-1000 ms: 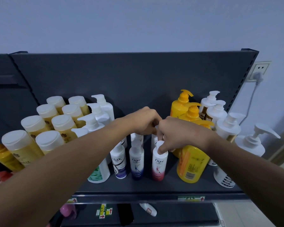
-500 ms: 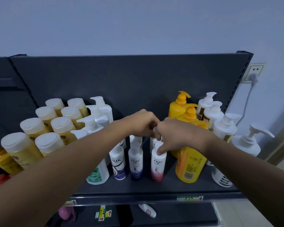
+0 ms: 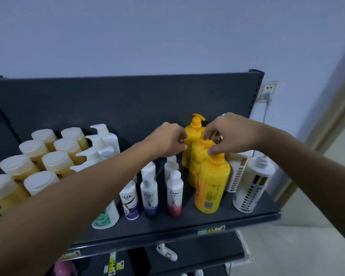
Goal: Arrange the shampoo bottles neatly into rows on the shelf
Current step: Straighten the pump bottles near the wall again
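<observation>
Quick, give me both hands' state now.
Left hand: curled shut by the yellow pump bottles, grip not visible.
Right hand: pinching the middle yellow bottle's pump top.

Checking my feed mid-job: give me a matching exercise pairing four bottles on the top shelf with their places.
Things:
1. front yellow pump bottle
2. small white LUX bottle
3. white slotted pump bottle
4. pink-based Dove bottle

Places:
A. nearest the shelf's right end
B. right of the blue-based Dove bottle
C. under the right hand
D. left of both Dove bottles

Pairs: 1-C, 2-D, 3-A, 4-B
</observation>
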